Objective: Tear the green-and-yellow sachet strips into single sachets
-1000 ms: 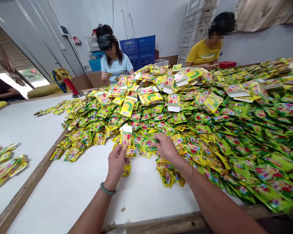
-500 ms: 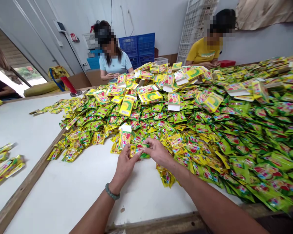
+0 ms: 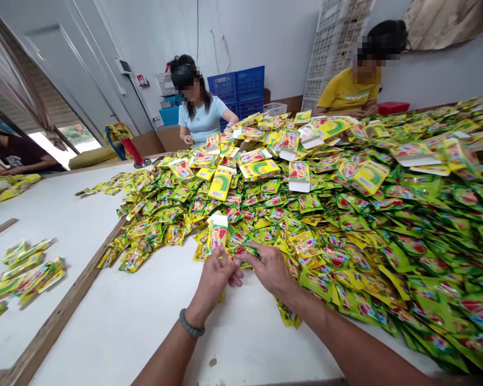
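My left hand point(image 3: 216, 276), with a green bead bracelet on the wrist, holds a small yellow carton point(image 3: 218, 231) upright by its lower end; the carton's white top flap is open. My right hand point(image 3: 270, 268) pinches a green sachet point(image 3: 244, 250) right beside the carton, at the near edge of a huge heap of green and yellow sachets point(image 3: 346, 225). Both hands meet over the white table point(image 3: 145, 327), with their fingertips close together.
Flat and folded yellow cartons point(image 3: 261, 169) lie on top of the heap. Two people sit at the far side, and another person's arm shows at far left. A wooden strip point(image 3: 64, 313) divides the table; loose sachets point(image 3: 24, 271) lie left of it. Blue crates point(image 3: 235, 86) stand by the wall.
My right hand picked a sachet from the heap and brought it to the carton in my left hand. The view shifted slightly, with the hands staying together.
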Action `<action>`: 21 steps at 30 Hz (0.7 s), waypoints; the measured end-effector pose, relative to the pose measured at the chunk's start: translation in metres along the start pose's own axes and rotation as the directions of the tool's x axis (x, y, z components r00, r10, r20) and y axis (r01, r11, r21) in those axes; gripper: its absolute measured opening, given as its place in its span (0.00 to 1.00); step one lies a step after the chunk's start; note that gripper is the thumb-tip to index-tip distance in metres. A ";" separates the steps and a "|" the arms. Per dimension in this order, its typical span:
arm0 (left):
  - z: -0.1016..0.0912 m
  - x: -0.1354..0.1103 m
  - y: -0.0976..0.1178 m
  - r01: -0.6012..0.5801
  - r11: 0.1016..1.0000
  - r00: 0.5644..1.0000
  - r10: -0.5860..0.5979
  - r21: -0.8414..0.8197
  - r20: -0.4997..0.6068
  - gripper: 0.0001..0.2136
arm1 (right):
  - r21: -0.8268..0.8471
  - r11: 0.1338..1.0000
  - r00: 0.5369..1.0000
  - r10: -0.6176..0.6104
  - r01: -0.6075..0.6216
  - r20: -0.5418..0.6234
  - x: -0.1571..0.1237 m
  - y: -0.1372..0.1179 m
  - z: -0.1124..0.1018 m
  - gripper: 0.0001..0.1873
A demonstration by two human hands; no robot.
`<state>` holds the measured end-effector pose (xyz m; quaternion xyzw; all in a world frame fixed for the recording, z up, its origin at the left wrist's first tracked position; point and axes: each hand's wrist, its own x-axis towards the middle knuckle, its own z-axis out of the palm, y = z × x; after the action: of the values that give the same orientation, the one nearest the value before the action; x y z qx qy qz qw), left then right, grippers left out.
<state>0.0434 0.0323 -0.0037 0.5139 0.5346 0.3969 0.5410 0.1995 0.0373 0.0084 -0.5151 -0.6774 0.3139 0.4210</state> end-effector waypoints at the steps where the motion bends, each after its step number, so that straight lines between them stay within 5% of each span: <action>1: -0.004 0.004 0.002 -0.035 0.996 0.992 0.044 0.082 -0.118 0.22 | 0.008 1.000 0.999 0.000 0.001 -0.033 0.002 0.001 -0.003 0.11; 3: -0.012 0.014 0.005 -0.064 0.940 0.898 0.201 0.336 -0.392 0.24 | 0.017 0.999 0.995 0.040 -0.039 -0.093 0.005 0.003 -0.008 0.11; 5: -0.020 0.024 0.004 0.000 0.816 0.794 0.352 0.578 -0.496 0.27 | 0.019 0.996 0.991 0.087 -0.085 -0.105 0.009 0.006 -0.010 0.12; 8: -0.027 0.033 -0.002 0.046 0.710 0.853 0.338 0.703 -0.397 0.23 | 0.046 0.995 0.994 0.094 -0.091 -0.058 0.012 0.010 -0.011 0.12; 15: -0.020 0.018 -0.002 -0.184 0.941 0.958 0.236 0.284 -0.160 0.19 | 0.179 0.982 0.942 0.110 -0.054 -0.318 0.021 0.019 -0.020 0.15; 18: -0.015 0.011 -0.003 -0.165 0.981 0.978 0.176 0.101 -0.114 0.17 | 0.099 0.990 0.968 0.117 -0.097 -0.221 0.023 0.022 -0.023 0.13; 21: -0.013 0.006 -0.006 -0.124 0.992 0.975 0.119 -0.014 -0.185 0.17 | 0.007 0.984 0.983 0.179 -0.179 -0.041 0.022 0.024 -0.027 0.11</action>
<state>0.0306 0.0385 -0.0096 0.4998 0.5446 0.4818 0.4706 0.2315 0.0646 0.0053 -0.5796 -0.6190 0.3407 0.4059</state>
